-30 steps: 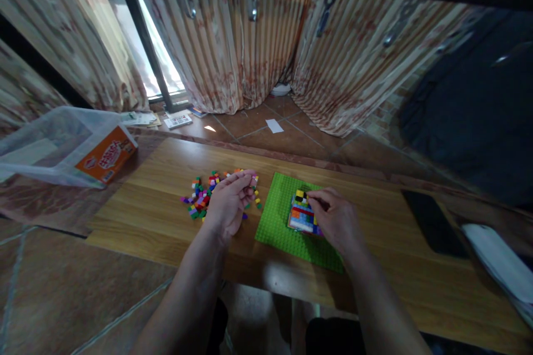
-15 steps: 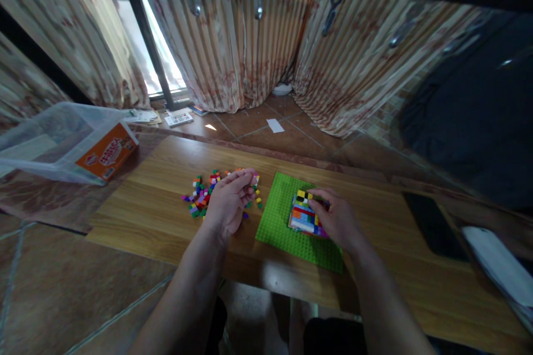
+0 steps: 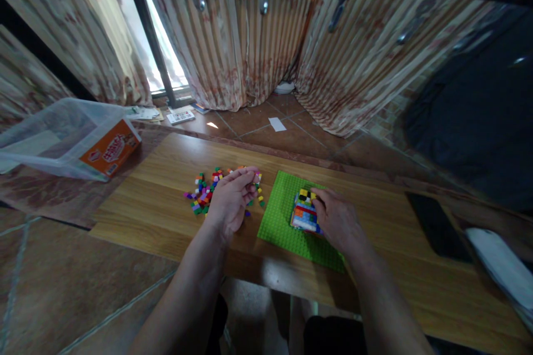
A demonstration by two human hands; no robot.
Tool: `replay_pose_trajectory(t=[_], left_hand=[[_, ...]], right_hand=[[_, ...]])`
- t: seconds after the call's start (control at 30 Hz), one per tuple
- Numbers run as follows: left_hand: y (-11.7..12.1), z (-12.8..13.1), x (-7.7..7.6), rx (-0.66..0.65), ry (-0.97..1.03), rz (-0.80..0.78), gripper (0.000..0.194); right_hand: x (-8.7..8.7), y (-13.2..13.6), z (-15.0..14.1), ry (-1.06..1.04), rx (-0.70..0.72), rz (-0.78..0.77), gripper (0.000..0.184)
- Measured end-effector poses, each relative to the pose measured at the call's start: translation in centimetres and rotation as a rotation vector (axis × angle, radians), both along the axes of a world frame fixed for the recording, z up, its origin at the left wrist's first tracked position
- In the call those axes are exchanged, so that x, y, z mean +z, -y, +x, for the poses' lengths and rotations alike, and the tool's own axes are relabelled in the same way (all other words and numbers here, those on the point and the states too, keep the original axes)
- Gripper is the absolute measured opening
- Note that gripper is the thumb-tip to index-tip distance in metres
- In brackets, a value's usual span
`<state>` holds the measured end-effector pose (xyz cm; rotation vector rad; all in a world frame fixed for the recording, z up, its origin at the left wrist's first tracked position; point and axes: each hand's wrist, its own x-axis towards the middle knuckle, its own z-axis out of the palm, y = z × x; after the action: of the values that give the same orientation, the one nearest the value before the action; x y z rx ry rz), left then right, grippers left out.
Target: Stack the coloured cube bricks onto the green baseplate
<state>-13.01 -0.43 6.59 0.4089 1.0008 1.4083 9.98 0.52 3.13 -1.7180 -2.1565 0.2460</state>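
Note:
A block of toy bricks [image 3: 305,216] in blue, orange, red and white stands on a green baseplate [image 3: 275,222], with yellow and black bricks on its far end. My right hand [image 3: 339,219] has its fingers closed on the right side of this brick model, by the yellow and black bricks; the palm hides that side. My left hand [image 3: 229,199] hovers palm-up over a pile of loose bricks [image 3: 204,194], its fingers curled in. A small pinkish-white piece shows at its fingertips, but whether it is held cannot be made out.
The wooden table [image 3: 162,177] carries a dark phone-like slab [image 3: 437,227] and a white object [image 3: 495,249] at right. A clear plastic bin [image 3: 70,161] with an orange label stands at left. Striped curtains [image 3: 266,55] hang beyond.
My right hand's fingers have shifted slightly off the top of the yellow and black bricks towards their right side. My left hand has hardly moved. The view has tilted a little.

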Motion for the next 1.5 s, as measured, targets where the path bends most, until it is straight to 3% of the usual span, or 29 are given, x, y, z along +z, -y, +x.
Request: replay_pose_trajectory(t=[0.23, 0.67, 1.03, 1.5], left_hand=[[0.0, -0.1, 0.1, -0.001, 0.001, 0.004, 0.020], [0.1, -0.2, 0.3, 0.000, 0.005, 0.006, 0.018], [0.1, -0.3, 0.2, 0.011, 0.017, 0.000, 0.018], [0.1, -0.5, 0.3, 0.024, 0.019, -0.004, 0.014]], right_hand=[[-0.3, 0.1, -0.3, -0.075, 0.012, 0.072, 0.037], [0.2, -0.1, 0.2, -0.012, 0.016, 0.044, 0.031], [-0.3, -0.5, 0.7, -0.143, 0.082, -0.009, 0.041], [-0.7, -1.0, 1.0, -0.427, -0.090, -0.060, 0.030]])
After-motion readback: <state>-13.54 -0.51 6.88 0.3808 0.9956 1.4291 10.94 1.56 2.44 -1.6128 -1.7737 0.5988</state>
